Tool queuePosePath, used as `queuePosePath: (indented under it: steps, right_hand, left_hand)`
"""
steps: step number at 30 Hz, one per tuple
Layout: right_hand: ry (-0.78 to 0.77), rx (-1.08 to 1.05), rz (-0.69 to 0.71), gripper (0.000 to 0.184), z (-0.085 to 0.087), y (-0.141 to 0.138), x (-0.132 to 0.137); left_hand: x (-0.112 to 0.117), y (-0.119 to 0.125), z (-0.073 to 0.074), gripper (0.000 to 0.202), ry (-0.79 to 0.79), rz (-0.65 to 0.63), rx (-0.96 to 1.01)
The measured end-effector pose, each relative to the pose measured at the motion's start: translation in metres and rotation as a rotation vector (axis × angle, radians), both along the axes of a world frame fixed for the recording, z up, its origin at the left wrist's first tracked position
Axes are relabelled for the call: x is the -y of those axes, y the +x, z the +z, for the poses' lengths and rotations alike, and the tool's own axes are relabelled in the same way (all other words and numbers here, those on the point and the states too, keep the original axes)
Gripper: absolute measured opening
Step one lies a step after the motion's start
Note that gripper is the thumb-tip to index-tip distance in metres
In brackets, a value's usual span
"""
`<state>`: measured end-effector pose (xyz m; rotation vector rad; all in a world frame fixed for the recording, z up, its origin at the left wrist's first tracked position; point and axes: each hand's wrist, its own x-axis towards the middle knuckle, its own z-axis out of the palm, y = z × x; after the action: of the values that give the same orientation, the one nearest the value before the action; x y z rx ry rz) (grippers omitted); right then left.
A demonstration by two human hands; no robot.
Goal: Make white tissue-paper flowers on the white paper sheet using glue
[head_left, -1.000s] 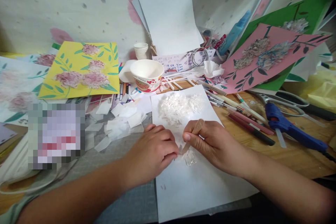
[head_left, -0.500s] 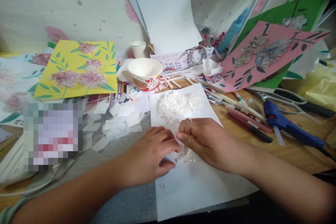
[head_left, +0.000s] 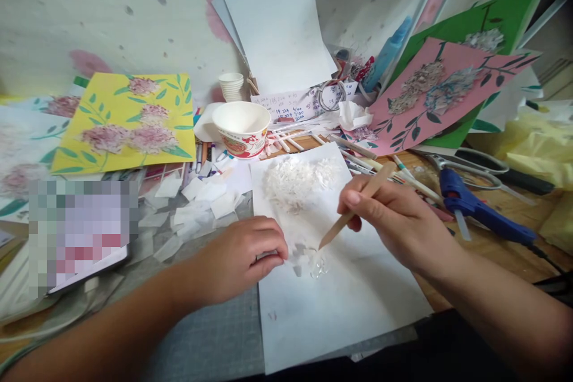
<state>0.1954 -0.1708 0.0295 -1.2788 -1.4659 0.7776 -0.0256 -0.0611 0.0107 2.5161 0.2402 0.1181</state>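
As the head camera looks down on the bench [head_left: 505, 256], the right grip [head_left: 389, 209] is wrapped round a wooden stick [head_left: 344, 222], narrow tip angled down near a clear, glossy blob [head_left: 319, 268] on the white sheet [head_left: 331, 325]! Over the sheet's left side curls the left grip [head_left: 262, 250]; whether it pinches anything, I can't tell. Beyond sits a fluffy white cluster [head_left: 298, 182], with a printed cup [head_left: 242, 131] behind.
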Motion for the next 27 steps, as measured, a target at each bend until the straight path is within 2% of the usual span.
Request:
queuePosePath:
  steps: [4, 7, 11, 15, 21, 24, 27]
  right_hand:
    - [-0.053, -0.005, 0.164, 0.024, -0.007, 0.0, 0.015]
    - [-0.007, -0.008, 0.214, 0.021, -0.015, -0.009, 0.02]
    - [0.032, 0.039, 0.15, 0.019, -0.02, -0.013, 0.02]
    - [0.07, 0.055, 0.072, 0.023, -0.022, -0.007, 0.018]
    - [0.065, 0.082, 0.053, 0.024, -0.025, -0.005, 0.016]
    - [0.074, 0.081, 0.048, 0.024, -0.026, -0.006, 0.015]
    - [0.079, 0.086, 0.037, 0.023, -0.025, -0.007, 0.013]
  left_hand:
    - [0.003, 0.0, 0.007, 0.017, -0.11, 0.019, -0.037]
    - [0.003, 0.0, 0.007, 0.016, -0.158, 0.084, -0.1]
    - [0.003, 0.0, 0.006, 0.017, -0.203, 0.121, -0.174]
    - [0.006, 0.003, 0.005, 0.02, -0.142, 0.126, -0.181]
    - [0.014, 0.007, 0.002, 0.015, -0.089, 0.169, -0.233]
    - [0.017, 0.009, -0.003, 0.006, -0.013, 0.132, -0.166]
    - [0.018, 0.013, -0.009, 0.013, -0.014, 0.072, -0.063]
